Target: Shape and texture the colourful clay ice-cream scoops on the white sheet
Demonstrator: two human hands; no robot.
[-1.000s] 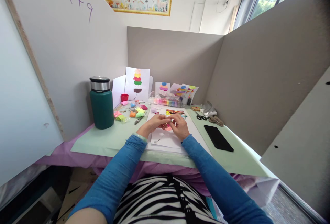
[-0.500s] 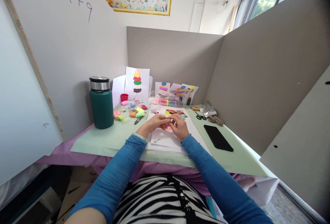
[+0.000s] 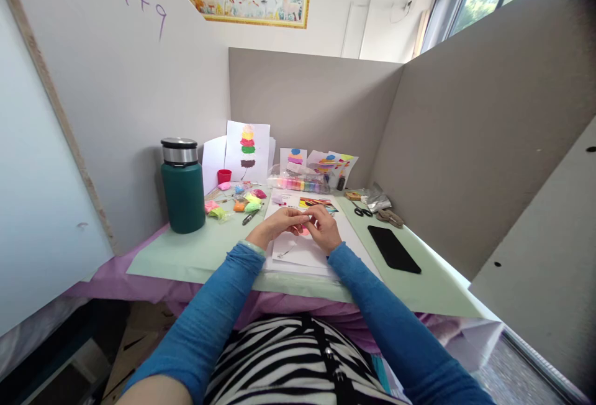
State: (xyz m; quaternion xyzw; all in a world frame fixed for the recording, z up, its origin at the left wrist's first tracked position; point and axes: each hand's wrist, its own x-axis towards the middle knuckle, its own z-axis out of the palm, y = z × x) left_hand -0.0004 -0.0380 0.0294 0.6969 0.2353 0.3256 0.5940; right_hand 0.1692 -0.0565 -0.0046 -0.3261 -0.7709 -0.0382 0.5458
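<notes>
My left hand and my right hand meet above the middle of the table. Their fingertips are pinched together, and whatever lies between them is hidden or too small to make out. Beneath them is a white sheet of paper on a stack of sheets. A pink patch shows on it, partly covered by my fingers, with a thin dark line drawn lower left. Just beyond my hands a printed colourful picture is partly visible.
Left stand a green bottle, soft coloured lumps in small bags and a pen. A red cup and a case of coloured blocks sit behind. To the right lie scissors and a black phone. Partitions enclose the table.
</notes>
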